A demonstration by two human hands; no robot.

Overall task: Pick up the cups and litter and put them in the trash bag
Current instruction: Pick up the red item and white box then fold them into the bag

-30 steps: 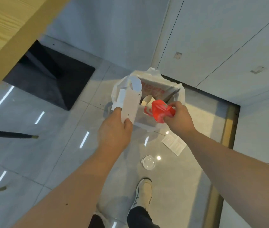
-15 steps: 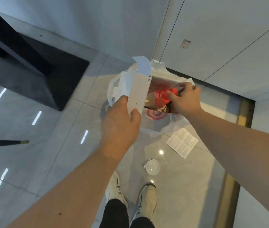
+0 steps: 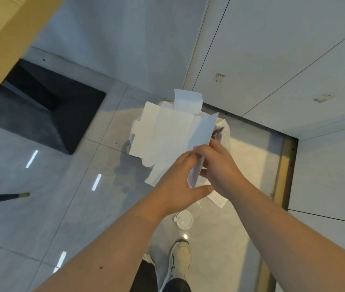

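Both hands meet over the floor at mid-frame: the left hand (image 3: 177, 186) and the right hand (image 3: 220, 171) each have their fingers pinching the lower corner of a flattened white carton (image 3: 167, 135), which spreads up and leftward above the trash bag (image 3: 224, 131). Only a white sliver of the bag's rim shows past the carton's right edge, close to the wall panels (image 3: 272, 60). Under the right wrist a printed paper slip (image 3: 218, 198) lies flat on the tiles, and a clear plastic lid (image 3: 183, 220) rests just beside it, ahead of the person's shoes (image 3: 180, 260). Open grey floor (image 3: 72, 207) stretches leftward to a black pedestal base (image 3: 47, 114). A wooden surface's edge (image 3: 3, 39) overhangs the top-left corner.
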